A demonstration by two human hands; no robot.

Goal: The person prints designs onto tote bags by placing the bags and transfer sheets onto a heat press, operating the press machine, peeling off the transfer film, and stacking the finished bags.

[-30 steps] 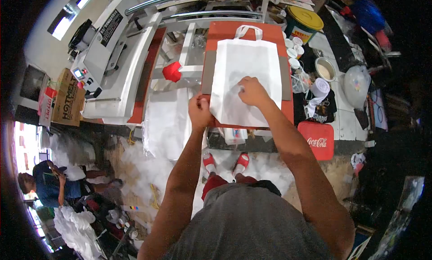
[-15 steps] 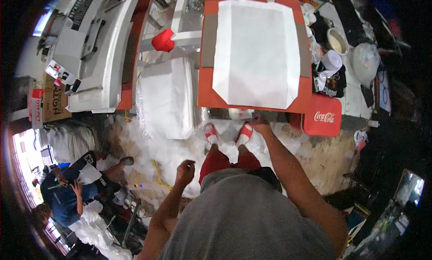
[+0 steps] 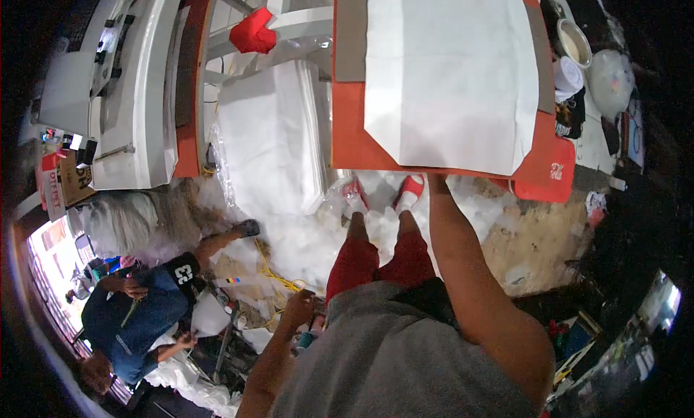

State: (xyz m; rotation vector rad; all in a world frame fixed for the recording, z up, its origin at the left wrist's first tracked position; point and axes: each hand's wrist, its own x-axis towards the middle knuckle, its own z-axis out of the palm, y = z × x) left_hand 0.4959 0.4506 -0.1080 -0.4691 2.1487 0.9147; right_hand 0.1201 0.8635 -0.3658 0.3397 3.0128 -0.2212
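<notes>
A white fabric tote bag [image 3: 455, 78] with cut-off lower corners lies flat on the red-orange board [image 3: 348, 125] in front of me, its top outside the picture. My right arm [image 3: 463, 237] reaches forward to the board's near edge, where the hand passes out of sight underneath, so its fingers are hidden. Down at my left side hangs my left hand [image 3: 298, 307], fingers curled closed, with nothing visible in it. A stack of white fabric pieces [image 3: 271, 136] in clear plastic stands left of the board.
A red Coca-Cola stool [image 3: 546, 173] stands at the board's right corner. Farther right are a bowl [image 3: 573, 42] and a stuffed plastic bag [image 3: 611, 82]. A red cloth [image 3: 253, 32] hangs on the white frame. Behind on the left sits another person [image 3: 137, 317]; a yellow cable [image 3: 266, 262] crosses the floor.
My right hand has moved from beside the board's near edge to beneath it. The board and bag appear closer, and the bag's handles have left the view. My left hand stays low.
</notes>
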